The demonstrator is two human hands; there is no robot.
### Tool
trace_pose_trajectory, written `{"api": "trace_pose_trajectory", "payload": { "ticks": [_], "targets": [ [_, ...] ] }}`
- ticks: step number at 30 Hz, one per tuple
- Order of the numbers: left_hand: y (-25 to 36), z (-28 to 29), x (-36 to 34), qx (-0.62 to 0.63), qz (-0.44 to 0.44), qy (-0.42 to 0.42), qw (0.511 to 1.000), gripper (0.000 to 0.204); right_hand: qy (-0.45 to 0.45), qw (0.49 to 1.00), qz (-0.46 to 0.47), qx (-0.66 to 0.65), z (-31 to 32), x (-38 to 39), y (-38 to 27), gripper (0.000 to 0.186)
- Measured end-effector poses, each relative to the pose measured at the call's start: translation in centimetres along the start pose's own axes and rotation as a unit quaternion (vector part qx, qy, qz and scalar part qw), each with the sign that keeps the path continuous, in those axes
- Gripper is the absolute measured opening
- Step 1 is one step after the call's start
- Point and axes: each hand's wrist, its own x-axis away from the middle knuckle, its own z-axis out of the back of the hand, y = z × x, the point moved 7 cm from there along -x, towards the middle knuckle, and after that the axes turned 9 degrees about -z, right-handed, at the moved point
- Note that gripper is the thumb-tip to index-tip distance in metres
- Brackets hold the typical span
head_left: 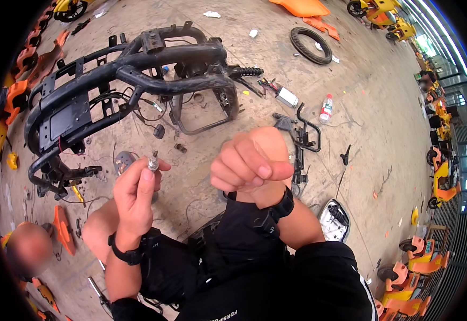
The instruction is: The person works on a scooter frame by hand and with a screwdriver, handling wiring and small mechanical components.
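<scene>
My left hand (137,190) is closed in a pinch, its thumb and fingers around a small silvery metal piece with a narrow tip (153,160). The tip points up and away from me; the exact kind of piece cannot be told. To the right, my right hand (252,163) is curled into a fist in front of my knees, thumb across the front. Whatever may be inside that fist is hidden. Beyond both hands lies a black scooter frame (174,56) with cables hanging from it, and neither hand touches it.
A loose tyre (311,45), a plastic bottle (326,108), a silver box with wires (287,97) and a bent black metal part (309,128) lie on the concrete. Orange-and-yellow scooters (441,179) line the right side. Another person (29,250) is at the lower left.
</scene>
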Motion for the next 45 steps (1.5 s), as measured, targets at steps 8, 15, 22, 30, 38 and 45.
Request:
{"api": "trace_pose_trajectory", "payload": {
  "ticks": [8,15,22,30,38,45],
  "targets": [
    [-0.7,0.1,0.5,-0.03,0.032,0.014,0.999,0.031,0.078,0.996,-0.031,-0.031,-0.7,0.6,-0.3,0.007],
    [-0.1,-1.1,-0.2,-0.04,-0.016,0.014,0.999,0.031,0.323,0.946,-0.013,-0.032,2.0,0.8,-0.4,0.024],
    [0.0,-0.7,-0.2,-0.058,-0.043,0.002,0.997,0.03,0.356,0.934,-0.011,0.022,5.0,2.8,0.6,0.017],
    [0.5,-1.1,-0.3,-0.056,-0.051,-0.006,0.997,0.023,0.313,0.949,-0.027,-0.028,6.6,3.4,0.7,0.022],
    [0.7,-3.0,-1.4,0.064,0.006,0.038,0.997,0.02,0.249,0.964,-0.064,0.068,2.0,-0.2,1.0,0.107],
    [1.5,-3.1,-1.9,0.105,-0.022,0.026,0.994,0.048,0.277,0.952,-0.125,0.045,3.2,-1.5,4.6,0.123]
  ]
}}
